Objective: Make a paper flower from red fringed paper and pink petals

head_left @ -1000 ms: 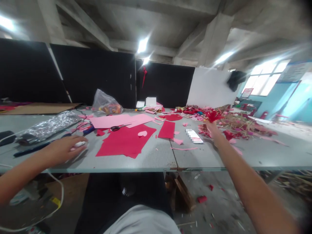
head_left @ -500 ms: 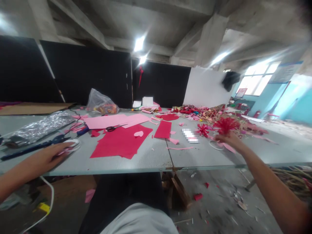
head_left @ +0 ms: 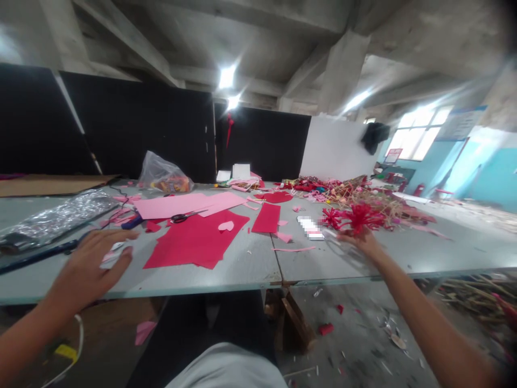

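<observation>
My right hand (head_left: 365, 243) is closed on the base of a red spiky paper flower (head_left: 362, 215), held just above the grey table (head_left: 250, 264). A second red flower (head_left: 331, 217) lies just left of it. My left hand (head_left: 89, 265) hovers at the table's near left edge, fingers spread over a small white and pink piece (head_left: 114, 251). It holds nothing.
Red paper sheets (head_left: 194, 242) and pink sheets (head_left: 181, 205) lie mid-table, with scissors (head_left: 181, 217) on them. A plastic bag (head_left: 163, 175) and crinkled silver film (head_left: 56, 213) sit at the left. A pile of sticks and flowers (head_left: 379, 200) fills the far right. Scraps litter the floor.
My right hand has drawn the red flower back from the far pile toward the table's near edge. My left hand has lifted off the white piece and spread its fingers.
</observation>
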Motion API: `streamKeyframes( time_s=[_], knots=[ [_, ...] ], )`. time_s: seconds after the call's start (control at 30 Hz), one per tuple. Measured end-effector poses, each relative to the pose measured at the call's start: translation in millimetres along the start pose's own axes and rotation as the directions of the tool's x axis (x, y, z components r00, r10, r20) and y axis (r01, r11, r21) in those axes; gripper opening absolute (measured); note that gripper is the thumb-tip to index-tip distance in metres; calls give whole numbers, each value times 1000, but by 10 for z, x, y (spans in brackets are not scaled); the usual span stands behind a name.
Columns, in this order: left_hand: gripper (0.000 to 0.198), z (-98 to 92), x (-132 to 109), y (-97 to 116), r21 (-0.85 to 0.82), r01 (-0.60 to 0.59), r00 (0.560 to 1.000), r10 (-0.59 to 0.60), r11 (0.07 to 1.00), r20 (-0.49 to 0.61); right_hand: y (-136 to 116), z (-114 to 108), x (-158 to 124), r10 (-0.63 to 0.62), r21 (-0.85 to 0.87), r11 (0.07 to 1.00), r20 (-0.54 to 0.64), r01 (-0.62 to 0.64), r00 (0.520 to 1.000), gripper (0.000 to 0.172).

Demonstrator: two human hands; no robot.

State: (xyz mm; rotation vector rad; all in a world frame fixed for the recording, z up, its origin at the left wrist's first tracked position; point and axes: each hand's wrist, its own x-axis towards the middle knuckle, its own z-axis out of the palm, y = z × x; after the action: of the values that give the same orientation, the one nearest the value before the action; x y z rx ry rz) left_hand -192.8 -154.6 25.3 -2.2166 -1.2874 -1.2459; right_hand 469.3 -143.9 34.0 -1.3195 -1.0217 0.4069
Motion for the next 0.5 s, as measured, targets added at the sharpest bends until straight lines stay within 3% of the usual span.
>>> streamKeyframes(
  time_s=[0.07, 0.13, 0.2, 0.33, 0.4, 0.5],
  knots=[
    [33, 173, 156, 299, -62, -38, 998, 35, 997, -53, -134, 320, -87, 84, 161, 979, 237, -124, 968, 31],
    [24, 392, 349, 620, -168, -52, 999, 49, 984, -21, -319, 713, -192, 150, 283, 915, 424, -288, 893, 26],
    [20, 641, 569, 916, -312, -57, 997, 70, 948, 33, -516, 1136, -276, 132, 374, 846, 543, -380, 829, 22],
    [22, 1195, 1029, 1281, -499, 64, 985, 26, 864, 171, -749, 1922, -308, 56, 457, 747, 681, -483, 730, 14],
    [27, 1481, 1220, 1332, -532, 94, 977, 26, 841, 214, -744, 2244, -264, 30, 514, 707, 665, -486, 746, 12],
    [34, 1882, 1383, 1294, -540, 39, 987, 53, 841, 153, -633, 2612, -172, 69, 522, 682, 651, -512, 756, 12]
  ],
)
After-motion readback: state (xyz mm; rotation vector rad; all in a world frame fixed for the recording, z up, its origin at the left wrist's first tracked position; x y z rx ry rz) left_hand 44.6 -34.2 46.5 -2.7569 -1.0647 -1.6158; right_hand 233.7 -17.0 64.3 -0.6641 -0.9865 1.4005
